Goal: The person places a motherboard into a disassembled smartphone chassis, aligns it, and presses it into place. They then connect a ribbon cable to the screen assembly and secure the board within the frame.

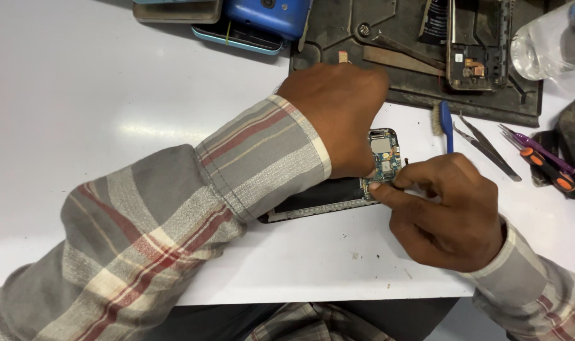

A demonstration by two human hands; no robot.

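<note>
An opened phone (325,197) lies flat on the white table, its back off and its blue circuit board (384,158) showing at the right end. My left hand (341,113) reaches across from the left and presses down on the phone, covering its middle. My right hand (442,208) sits at the phone's right end, with thumb and forefinger pinched on a small dark tool or part at the board's lower corner. The tip of that thing is too small to make out.
A black work mat (420,82) lies behind, with another stripped phone frame (474,60) on it. A blue-handled brush (446,123), tweezers (489,148) and orange-grip screwdrivers (549,170) lie to the right. Blue phones (249,25) are at the top; a clear bottle (546,44) is top right.
</note>
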